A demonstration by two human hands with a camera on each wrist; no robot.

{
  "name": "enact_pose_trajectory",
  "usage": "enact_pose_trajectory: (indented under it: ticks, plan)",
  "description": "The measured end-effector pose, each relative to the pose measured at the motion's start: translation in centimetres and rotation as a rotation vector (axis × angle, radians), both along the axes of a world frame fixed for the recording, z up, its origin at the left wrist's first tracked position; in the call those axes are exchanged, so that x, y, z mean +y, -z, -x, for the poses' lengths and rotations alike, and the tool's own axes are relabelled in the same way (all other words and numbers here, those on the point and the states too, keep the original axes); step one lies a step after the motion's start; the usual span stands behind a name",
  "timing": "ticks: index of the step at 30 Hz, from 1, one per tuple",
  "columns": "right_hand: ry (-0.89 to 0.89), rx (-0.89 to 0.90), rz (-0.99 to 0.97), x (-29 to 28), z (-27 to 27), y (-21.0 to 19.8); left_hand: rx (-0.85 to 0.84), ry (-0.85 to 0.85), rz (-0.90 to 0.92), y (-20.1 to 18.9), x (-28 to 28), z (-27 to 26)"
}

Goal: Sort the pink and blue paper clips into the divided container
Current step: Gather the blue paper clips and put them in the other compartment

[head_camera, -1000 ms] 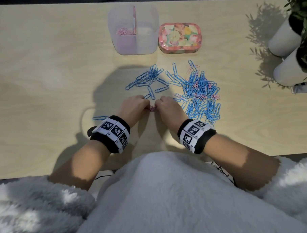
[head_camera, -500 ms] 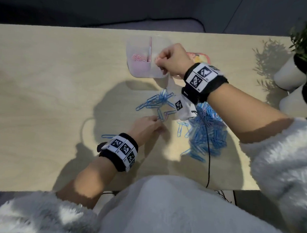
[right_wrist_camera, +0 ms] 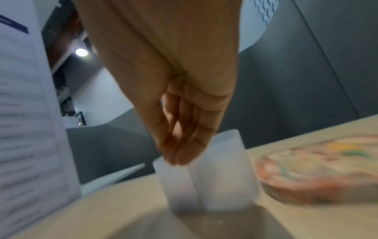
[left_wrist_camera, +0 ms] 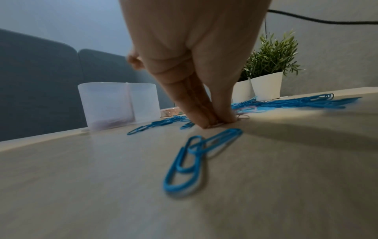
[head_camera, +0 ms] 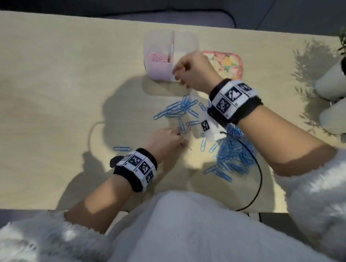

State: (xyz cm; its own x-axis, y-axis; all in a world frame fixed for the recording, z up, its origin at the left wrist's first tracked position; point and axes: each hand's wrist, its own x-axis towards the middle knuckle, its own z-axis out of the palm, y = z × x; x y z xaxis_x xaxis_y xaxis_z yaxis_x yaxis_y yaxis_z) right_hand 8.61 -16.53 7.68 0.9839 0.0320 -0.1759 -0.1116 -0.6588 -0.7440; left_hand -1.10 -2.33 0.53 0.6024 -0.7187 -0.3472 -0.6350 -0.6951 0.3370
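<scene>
Already the divided container (head_camera: 170, 56) stands at the far side of the table (head_camera: 50, 97), a heap of pink paper clips (head_camera: 158, 57) in its left compartment and nothing visible in the right one, so pink seems to be sorted first. The right hand (head_camera: 192, 70) hovers just over the container's near rim, fingertips bunched and pointing down, probably to drop a clip; the blurred right wrist view does not show whether anything is pinched there. The left hand (head_camera: 165, 140) stays low on the table, its straight fingers (left_wrist_camera: 201, 113) pressing a pale clip flat, likely pinning it for the next pick. Blue paper clips (head_camera: 232, 153) lie heaped under the right forearm, with a looser bunch (head_camera: 179, 109) between the hands. A floral tin (head_camera: 226, 63) sits just beside the container, potted plants (head_camera: 341, 78) well apart at the right edge.
</scene>
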Motion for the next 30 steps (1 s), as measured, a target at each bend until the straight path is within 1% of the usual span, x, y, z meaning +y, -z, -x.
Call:
enact_pose_trajectory:
  ticks: [3, 5, 8, 11, 13, 14, 16, 18, 19, 20, 21, 22, 24, 25, 26, 27, 30]
  plan:
    - [-0.219, 0.139, 0.229, -1.8, 6.5, 3.7, -0.006, -0.019, -0.014, 0.4, -0.3, 0.0]
    - [-0.276, 0.17, 0.299, -2.4, 9.3, 5.5, 0.013, -0.04, -0.014, 0.5, -0.4, -0.1]
    - [-0.287, 0.094, 0.325, -2.9, 10.4, 7.0, 0.006, 0.0, -0.088, 0.5, -0.7, -0.2]
    - [-0.317, 0.072, 0.386, -3.1, 10.4, 7.6, -0.043, 0.024, -0.062, 0.6, -0.7, -0.2]
    - [-0.343, 0.059, 0.44, -3.1, 10.7, 7.8, -0.094, 0.095, -0.075, 0.3, -0.7, -0.1]
    - [-0.346, 0.054, 0.457, -3.1, 10.8, 8.0, -0.107, 0.125, -0.114, 0.6, -0.6, -0.2]
    - [-0.349, 0.042, 0.476, -3.3, 11.1, 8.2, -0.177, 0.219, -0.182, 1.1, -0.3, -0.6]
    - [-0.341, 0.022, 0.432, -3.8, 11.7, 8.4, -0.267, 0.253, -0.152, 1.6, -0.5, -0.8]
    - [-0.312, 0.018, 0.38, -4.1, 12.0, 8.4, -0.309, 0.271, -0.123, 1.2, -0.6, -0.5]
    - [-0.252, 0.026, 0.317, -4.5, 12.2, 8.5, -0.302, 0.271, -0.1, 1.0, -0.5, -0.4]
    - [-0.168, 0.045, 0.255, -4.9, 12.3, 8.3, -0.237, 0.247, -0.075, 0.6, -0.5, -0.2]
    - [-0.074, 0.064, 0.192, -5.4, 12.1, 8.0, -0.141, 0.185, -0.033, 0.6, -0.6, -0.4]
    - [0.066, 0.047, 0.091, -6.0, 11.1, 6.9, 0.059, -0.042, 0.067, 0.6, -0.3, -1.0]
    - [0.101, 0.013, 0.065, -6.0, 10.2, 6.0, 0.125, -0.157, 0.118, 0.3, 0.1, -1.5]
    - [0.113, -0.021, 0.05, -5.9, 8.9, 5.2, 0.163, -0.239, 0.185, -0.1, 0.4, -1.9]
    - [0.109, -0.052, 0.048, -5.6, 7.6, 4.2, 0.166, -0.294, 0.243, -0.4, 0.9, -2.5]
    - [0.089, -0.125, 0.035, -3.7, 2.5, 2.0, 0.116, -0.393, 0.36, -2.0, 2.8, -4.6]
